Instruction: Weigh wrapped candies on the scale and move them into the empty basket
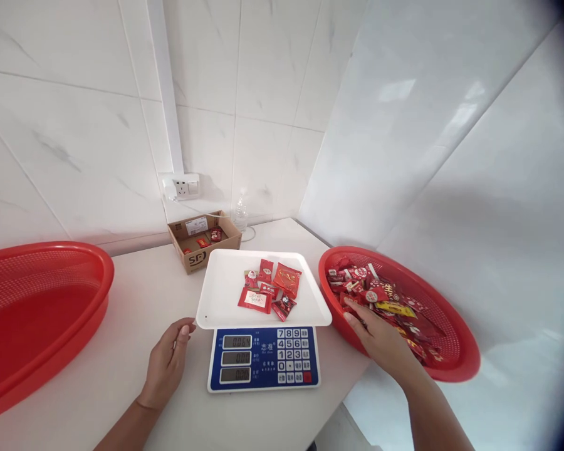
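A blue-faced digital scale (263, 358) stands on the counter with a white weighing tray (220, 282) on top. Several red candy packets (270, 289) lie in the tray's middle. My left hand (167, 363) rests on the counter beside the scale's left edge, fingers loosely curled, holding nothing. My right hand (380, 338) reaches into the red mesh basket (455, 360) at the right, which is full of wrapped candies (380, 297). Its fingertips are down among the wrappers and hidden from view.
A large empty red basket (37, 313) sits at the left. A small cardboard box (203, 241) with a few red packets stands behind the scale, next to a clear bottle (239, 216). A wall socket (183, 186) is above. The counter edge runs near the bottom right.
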Tool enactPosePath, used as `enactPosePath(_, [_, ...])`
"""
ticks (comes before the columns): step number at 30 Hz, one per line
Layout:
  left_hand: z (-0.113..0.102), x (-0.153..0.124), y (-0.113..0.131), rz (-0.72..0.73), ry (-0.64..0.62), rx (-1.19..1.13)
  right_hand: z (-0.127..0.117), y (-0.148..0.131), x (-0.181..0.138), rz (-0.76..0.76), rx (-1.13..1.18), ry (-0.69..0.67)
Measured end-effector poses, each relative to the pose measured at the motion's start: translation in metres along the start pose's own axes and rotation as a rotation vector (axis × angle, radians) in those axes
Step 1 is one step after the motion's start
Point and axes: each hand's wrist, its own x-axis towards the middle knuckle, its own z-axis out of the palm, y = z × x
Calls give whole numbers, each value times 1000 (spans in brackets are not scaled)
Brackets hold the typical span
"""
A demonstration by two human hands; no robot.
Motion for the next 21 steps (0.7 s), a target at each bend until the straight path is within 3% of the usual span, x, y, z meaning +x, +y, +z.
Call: enactPosePath(21, [1,-2,3,-6,-14,50,11,6,0,-60,-156,102])
